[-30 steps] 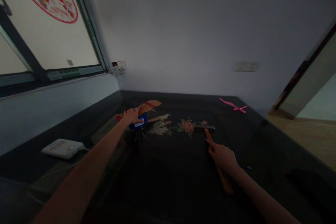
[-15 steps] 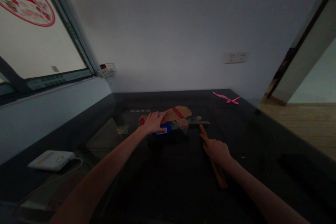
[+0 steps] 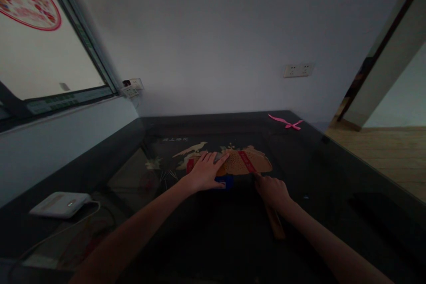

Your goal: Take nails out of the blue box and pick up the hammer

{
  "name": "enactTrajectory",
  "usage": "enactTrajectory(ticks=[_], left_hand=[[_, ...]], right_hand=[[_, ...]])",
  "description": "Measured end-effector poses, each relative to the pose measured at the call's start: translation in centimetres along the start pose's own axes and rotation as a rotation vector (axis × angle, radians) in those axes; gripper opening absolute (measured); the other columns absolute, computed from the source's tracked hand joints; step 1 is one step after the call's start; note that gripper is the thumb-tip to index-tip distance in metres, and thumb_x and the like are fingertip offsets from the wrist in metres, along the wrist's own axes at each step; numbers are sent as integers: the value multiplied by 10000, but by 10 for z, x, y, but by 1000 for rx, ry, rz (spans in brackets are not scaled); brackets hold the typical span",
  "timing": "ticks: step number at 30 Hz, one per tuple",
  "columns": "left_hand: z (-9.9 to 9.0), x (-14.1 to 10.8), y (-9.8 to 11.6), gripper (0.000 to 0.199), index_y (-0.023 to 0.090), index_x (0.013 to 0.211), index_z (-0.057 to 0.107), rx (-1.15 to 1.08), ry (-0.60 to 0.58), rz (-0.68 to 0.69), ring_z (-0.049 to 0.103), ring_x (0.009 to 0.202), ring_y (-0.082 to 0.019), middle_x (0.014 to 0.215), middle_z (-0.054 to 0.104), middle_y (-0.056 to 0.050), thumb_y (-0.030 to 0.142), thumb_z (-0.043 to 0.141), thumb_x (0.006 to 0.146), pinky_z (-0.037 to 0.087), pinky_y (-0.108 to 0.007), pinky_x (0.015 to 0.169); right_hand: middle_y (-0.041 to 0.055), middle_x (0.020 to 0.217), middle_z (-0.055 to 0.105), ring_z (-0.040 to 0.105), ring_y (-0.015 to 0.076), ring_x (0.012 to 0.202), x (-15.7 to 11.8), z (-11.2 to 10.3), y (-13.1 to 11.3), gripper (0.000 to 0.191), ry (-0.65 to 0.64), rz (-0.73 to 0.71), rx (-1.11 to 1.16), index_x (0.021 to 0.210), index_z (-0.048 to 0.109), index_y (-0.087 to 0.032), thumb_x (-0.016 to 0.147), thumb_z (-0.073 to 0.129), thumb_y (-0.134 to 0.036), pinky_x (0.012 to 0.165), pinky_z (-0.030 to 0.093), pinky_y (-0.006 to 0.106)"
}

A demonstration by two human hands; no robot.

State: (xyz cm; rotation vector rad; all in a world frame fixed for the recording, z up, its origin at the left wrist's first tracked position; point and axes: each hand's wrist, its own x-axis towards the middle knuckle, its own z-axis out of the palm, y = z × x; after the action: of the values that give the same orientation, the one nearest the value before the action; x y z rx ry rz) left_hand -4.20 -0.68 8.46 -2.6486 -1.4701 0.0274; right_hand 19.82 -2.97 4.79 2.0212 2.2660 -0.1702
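A patterned tan-brown item with red bands (image 3: 234, 162) lies across the middle of the dark table. My left hand (image 3: 207, 171) rests on its left part with the fingers spread and the thumb pointing right. Below that hand's thumb shows a blue piece with a pale label (image 3: 226, 181). My right hand (image 3: 272, 190) is closed round a long wooden stick or handle (image 3: 275, 222), whose lower end sticks out toward me. The stick's far end is at the lower edge of the tan item, near a red band; whether they touch is unclear.
A pink ribbon (image 3: 289, 123) lies at the back right of the table (image 3: 213, 239). A white device (image 3: 61, 204) with a cable sits at the left. A dark flat object (image 3: 386, 217) is at the right. The wall with sockets (image 3: 298, 70) stands behind.
My left hand and the tan item have moved right and nearer to me. The item now covers the flat blade-like strip seen earlier by the stick's far end. My right hand stays round the stick.
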Motion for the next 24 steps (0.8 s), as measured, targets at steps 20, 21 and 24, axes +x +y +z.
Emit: enactTrajectory(ticks=[20,21,24], left_hand=[[4,-70,-87,476,193,1377,412,-333,675,-351,488,1260,-241,1351,536,-108,422,256,990,367,-408,1076],[18,-77,-103,450,176,1318,474,-321,679,-407,533,1205,-243,1276,585,-115,402,274,984,397,-413,1049],[61,-93,-139,414,153,1215,576,-275,455,-363,562,1171,-265,1234,619,-135,378,348,953,417,-452,1030]], right_hand=[[74,1125,652,660,203,906,-2,4,4,290,-53,-34,-16,1184,594,-171,940,570,-324,770,553,408],[74,1127,651,660,204,908,-2,4,4,293,-51,-34,-15,1187,593,-171,939,571,-325,771,552,410],[75,1131,649,660,205,909,-3,3,3,299,-45,-32,-10,1195,588,-171,939,570,-326,771,553,410]])
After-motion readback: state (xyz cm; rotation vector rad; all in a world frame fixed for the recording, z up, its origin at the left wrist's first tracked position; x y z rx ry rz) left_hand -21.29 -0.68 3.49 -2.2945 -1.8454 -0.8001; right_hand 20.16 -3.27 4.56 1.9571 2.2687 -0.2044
